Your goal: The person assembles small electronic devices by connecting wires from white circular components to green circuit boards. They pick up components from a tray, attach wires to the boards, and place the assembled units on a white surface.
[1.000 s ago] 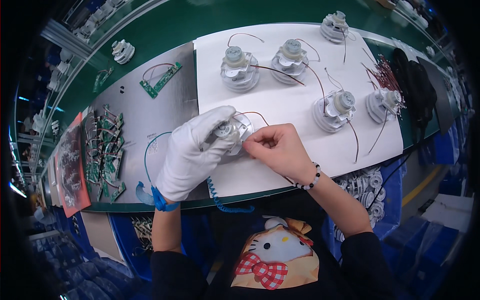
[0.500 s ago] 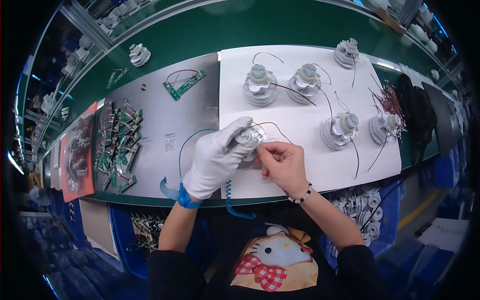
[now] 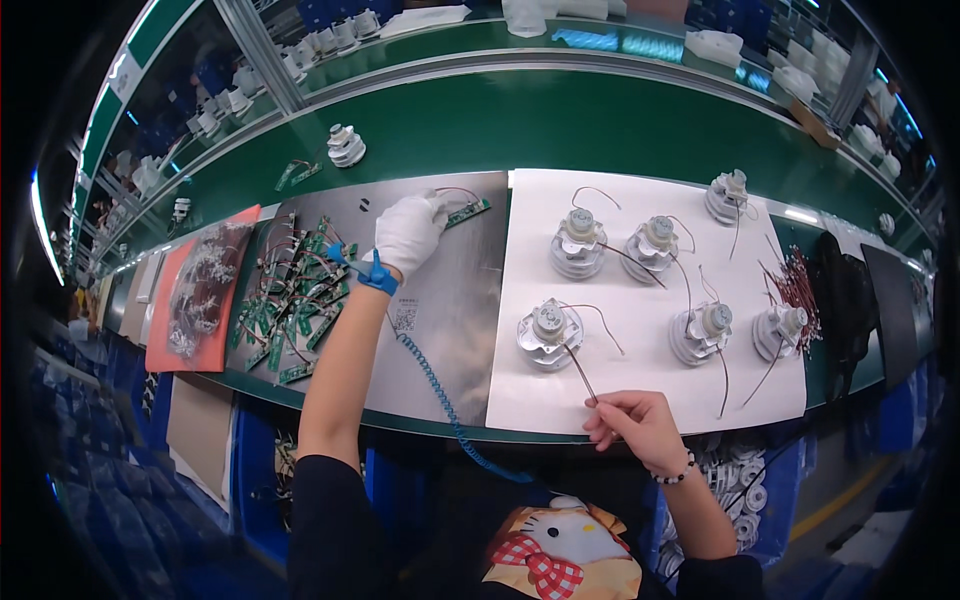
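My left hand [image 3: 408,236], in a white glove with a blue wrist strap, reaches over the metal sheet. Its fingers are closed at the near end of a green circuit board [image 3: 468,213] with a wire arching above it; the glove covers part of the board. My bare right hand [image 3: 632,425], wearing a beaded bracelet, pinches the end of a dark thin wire [image 3: 582,375]. That wire runs to a white round assembly with a motor on top [image 3: 549,335], standing upright on the white sheet; a second wire from it lies loose to the right.
Several similar motor assemblies [image 3: 577,245] stand on the white sheet [image 3: 640,300]. A pile of circuit boards [image 3: 290,305] covers the left of the metal sheet [image 3: 440,350]. A blue coiled cord [image 3: 440,395] hangs from my strap. Red-brown wires [image 3: 797,290] lie at right; bins sit below the edge.
My left hand has let go of the motor assembly and moved up and left to the circuit board. My right hand has moved down toward the table edge with the wire. The view has shifted.
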`<control>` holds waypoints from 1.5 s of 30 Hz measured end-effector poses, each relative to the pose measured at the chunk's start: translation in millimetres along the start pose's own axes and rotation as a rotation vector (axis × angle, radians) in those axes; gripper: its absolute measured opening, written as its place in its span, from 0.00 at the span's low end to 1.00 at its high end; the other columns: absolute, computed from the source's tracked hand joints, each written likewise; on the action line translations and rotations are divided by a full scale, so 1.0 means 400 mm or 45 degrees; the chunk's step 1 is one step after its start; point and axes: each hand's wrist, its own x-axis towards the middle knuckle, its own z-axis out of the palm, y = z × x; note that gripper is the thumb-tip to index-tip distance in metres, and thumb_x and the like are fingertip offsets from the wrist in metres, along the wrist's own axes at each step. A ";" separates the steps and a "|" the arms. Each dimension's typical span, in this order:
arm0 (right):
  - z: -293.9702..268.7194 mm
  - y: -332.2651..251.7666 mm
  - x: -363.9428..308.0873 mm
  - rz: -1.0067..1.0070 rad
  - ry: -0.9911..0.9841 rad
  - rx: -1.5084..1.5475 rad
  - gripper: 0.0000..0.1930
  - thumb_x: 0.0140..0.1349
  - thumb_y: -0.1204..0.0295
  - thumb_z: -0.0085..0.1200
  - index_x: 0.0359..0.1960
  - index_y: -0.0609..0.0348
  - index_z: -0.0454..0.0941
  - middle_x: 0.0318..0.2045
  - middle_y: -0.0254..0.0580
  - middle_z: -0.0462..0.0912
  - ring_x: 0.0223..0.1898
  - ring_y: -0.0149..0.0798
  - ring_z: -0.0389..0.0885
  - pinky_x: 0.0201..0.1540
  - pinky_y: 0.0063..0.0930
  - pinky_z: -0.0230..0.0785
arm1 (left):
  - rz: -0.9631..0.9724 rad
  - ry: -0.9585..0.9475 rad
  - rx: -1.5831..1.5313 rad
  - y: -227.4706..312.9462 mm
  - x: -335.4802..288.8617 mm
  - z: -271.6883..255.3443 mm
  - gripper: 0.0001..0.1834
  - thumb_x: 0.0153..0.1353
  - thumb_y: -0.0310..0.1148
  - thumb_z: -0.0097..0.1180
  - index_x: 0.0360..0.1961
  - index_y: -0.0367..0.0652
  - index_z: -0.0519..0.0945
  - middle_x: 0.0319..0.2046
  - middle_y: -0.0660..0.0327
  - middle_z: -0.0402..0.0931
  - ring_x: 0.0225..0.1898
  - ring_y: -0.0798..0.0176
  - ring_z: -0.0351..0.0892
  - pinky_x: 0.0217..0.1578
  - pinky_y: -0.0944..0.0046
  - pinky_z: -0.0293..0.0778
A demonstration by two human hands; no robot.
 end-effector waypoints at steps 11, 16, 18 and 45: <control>-0.015 -0.007 -0.005 0.091 -0.081 -0.003 0.11 0.63 0.74 0.47 0.40 0.71 0.76 0.28 0.44 0.80 0.25 0.28 0.78 0.27 0.19 0.75 | -0.238 -0.173 -0.119 0.052 0.031 -0.002 0.15 0.49 0.44 0.55 0.29 0.44 0.82 0.34 0.49 0.78 0.36 0.50 0.78 0.39 0.56 0.73; -0.015 -0.018 -0.008 0.103 -0.062 0.006 0.09 0.60 0.75 0.51 0.37 0.70 0.77 0.27 0.42 0.80 0.24 0.26 0.77 0.25 0.18 0.74 | -0.255 -0.248 -0.261 0.043 0.066 0.025 0.16 0.50 0.46 0.53 0.38 0.52 0.82 0.34 0.53 0.79 0.37 0.50 0.78 0.39 0.55 0.73; -0.019 -0.020 -0.011 0.099 -0.065 -0.063 0.08 0.59 0.76 0.53 0.35 0.71 0.77 0.26 0.41 0.79 0.23 0.26 0.77 0.24 0.18 0.74 | -0.161 -0.270 -0.196 0.056 0.061 0.017 0.16 0.51 0.46 0.53 0.39 0.54 0.81 0.34 0.54 0.79 0.37 0.49 0.78 0.39 0.55 0.73; 0.163 0.061 0.037 -0.808 0.232 -0.297 0.05 0.48 0.87 0.58 0.26 0.69 0.75 0.29 0.41 0.76 0.20 0.19 0.67 0.21 0.11 0.56 | -0.881 -0.320 -1.610 0.319 -0.555 -0.182 0.04 0.53 0.25 0.59 0.29 0.35 0.80 0.19 0.65 0.77 0.20 0.81 0.70 0.20 0.78 0.66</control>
